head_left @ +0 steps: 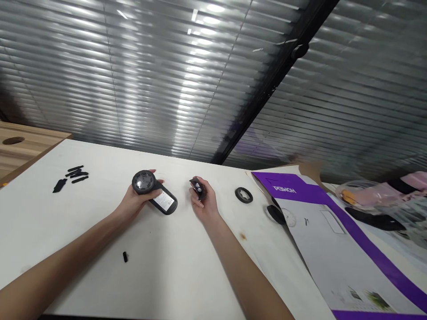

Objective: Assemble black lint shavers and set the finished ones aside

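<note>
My left hand (138, 198) is closed around a black fabric shaver (165, 201) with a round perforated metal head and a white label on its handle. The handle points down to the right, just above the white table. My right hand (207, 202) grips a small dark part (198, 188) with two shiny round spots on the side facing me. A gap separates the two hands. Right of my right hand lies a black ring (243, 195) with a notched opening. A short black piece (125, 257) rests on the table below my left hand.
Several slim black pieces (78, 173) and a wider one (59, 185) lie at the left of the white table (187, 271). A purple and white box (320, 240) covers the right side, beside a dark round piece (276, 214). Metal blinds (150, 89) stand behind.
</note>
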Demonstrator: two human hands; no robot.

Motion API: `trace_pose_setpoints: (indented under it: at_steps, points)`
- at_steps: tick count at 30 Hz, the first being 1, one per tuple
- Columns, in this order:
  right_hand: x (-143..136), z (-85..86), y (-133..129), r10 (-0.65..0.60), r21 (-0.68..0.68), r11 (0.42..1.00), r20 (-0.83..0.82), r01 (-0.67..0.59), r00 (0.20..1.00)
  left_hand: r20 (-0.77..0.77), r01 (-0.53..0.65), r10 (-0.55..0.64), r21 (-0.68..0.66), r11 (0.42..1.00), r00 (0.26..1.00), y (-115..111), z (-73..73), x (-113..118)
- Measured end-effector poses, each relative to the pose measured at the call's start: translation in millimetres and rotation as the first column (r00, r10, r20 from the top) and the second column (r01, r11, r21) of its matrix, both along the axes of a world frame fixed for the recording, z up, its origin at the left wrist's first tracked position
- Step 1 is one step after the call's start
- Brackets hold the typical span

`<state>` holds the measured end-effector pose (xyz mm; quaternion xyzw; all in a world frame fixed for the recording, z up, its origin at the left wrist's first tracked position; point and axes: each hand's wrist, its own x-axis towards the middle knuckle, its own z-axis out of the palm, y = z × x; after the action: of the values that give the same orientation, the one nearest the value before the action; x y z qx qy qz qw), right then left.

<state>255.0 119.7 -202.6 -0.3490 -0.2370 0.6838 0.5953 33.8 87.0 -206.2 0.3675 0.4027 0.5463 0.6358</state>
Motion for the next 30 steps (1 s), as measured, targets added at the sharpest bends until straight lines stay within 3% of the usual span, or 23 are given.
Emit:
trace_pose_setpoints:
  at_steps: [9,14,19,22,30]
  points:
    - [-1.6,2.6,-0.5,0.006,0.008,1.0,0.064,-0.006,0.998,0.179,0.031,-0.013,-0.101,0.994,0.984,-1.1,2.4,-1.1]
    - [-0.1,2.2,-0.7,0.013,-0.012,1.0,0.051,-0.013,0.999,0.457,0.106,-0.014,-0.176,0.979,0.889,-3.2,3.9,-2.5]
    - [1.3,-0.6,0.9,-0.004,-0.014,1.0,0.088,0.005,0.996,0.624,0.175,-0.035,-0.165,0.971,0.781,0.2,2.0,-5.9]
    - [1.7,-1.5,1.1,-0.001,-0.001,1.0,0.104,0.001,0.995,0.645,0.216,-0.074,-0.143,0.966,0.761,0.3,0.4,-5.9]
    - [0.4,-0.7,-0.3,0.002,-0.002,1.0,0.15,-0.002,0.989,0.578,0.272,-0.147,-0.134,0.953,0.802,-2.0,-0.3,-3.1]
